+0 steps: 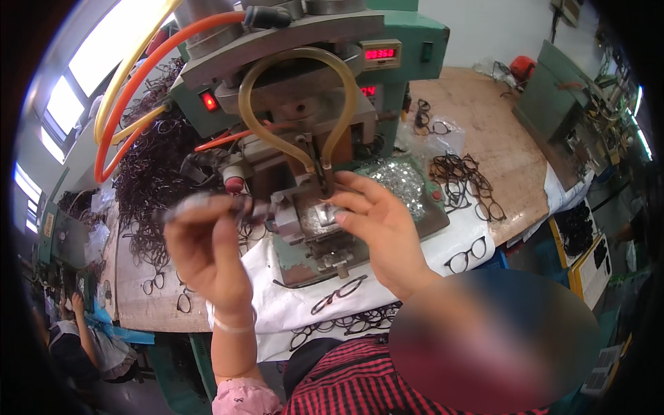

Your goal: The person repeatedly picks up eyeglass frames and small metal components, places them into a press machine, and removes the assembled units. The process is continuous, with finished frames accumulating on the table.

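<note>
Wooden bench beneath raised left hand, fingers bent.

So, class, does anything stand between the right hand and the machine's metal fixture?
Nothing visible does: the right hand has its thumb and fingertips right at the fixture, and the tube loops above.

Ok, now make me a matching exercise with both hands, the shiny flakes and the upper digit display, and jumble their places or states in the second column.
Column one:
1. Left hand
2. Right hand
3. Shiny flakes
4. Upper digit display

Column two:
A. Glowing red
B. Close against the metal fixture
C. Spread on the machine's green base
D. Pale band around its wrist

Pairs: 1-D, 2-B, 3-C, 4-A.
</note>
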`<action>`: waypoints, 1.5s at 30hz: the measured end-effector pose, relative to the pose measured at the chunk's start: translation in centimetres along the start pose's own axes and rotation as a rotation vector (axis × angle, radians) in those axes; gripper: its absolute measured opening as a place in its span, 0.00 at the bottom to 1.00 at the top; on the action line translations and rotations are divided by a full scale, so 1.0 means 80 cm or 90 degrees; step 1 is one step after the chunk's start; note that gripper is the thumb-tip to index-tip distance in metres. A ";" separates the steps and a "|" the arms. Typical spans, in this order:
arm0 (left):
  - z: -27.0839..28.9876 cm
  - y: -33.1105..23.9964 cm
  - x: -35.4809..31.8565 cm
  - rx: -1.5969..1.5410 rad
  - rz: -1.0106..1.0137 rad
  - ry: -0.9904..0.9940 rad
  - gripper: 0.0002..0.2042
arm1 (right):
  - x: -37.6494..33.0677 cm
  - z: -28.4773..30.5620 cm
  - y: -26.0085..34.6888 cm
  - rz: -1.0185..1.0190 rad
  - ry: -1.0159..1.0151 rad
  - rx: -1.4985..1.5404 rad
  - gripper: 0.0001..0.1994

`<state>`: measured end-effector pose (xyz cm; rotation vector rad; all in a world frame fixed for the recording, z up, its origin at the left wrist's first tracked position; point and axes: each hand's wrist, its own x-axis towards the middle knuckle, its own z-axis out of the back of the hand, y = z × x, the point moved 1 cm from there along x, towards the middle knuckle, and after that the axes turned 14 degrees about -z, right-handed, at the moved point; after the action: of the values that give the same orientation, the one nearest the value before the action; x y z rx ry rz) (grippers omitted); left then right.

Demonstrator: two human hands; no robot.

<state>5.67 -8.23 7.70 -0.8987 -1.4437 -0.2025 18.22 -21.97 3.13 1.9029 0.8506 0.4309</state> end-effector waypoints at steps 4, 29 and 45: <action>0.071 -0.029 -0.047 0.188 -0.019 0.132 0.04 | -0.007 0.046 0.020 0.135 0.035 -0.369 0.28; -0.120 0.228 -0.483 0.046 0.521 0.759 0.11 | -0.342 0.430 -0.316 -0.934 -0.057 -0.671 0.49; 0.203 0.266 -0.479 0.346 0.804 0.751 0.12 | -0.304 0.441 -0.297 -0.895 -0.091 -0.674 0.43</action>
<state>-0.15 1.43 -37.64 -0.8212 0.2912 0.5256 14.19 -55.07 -32.80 0.1456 1.2654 -0.1571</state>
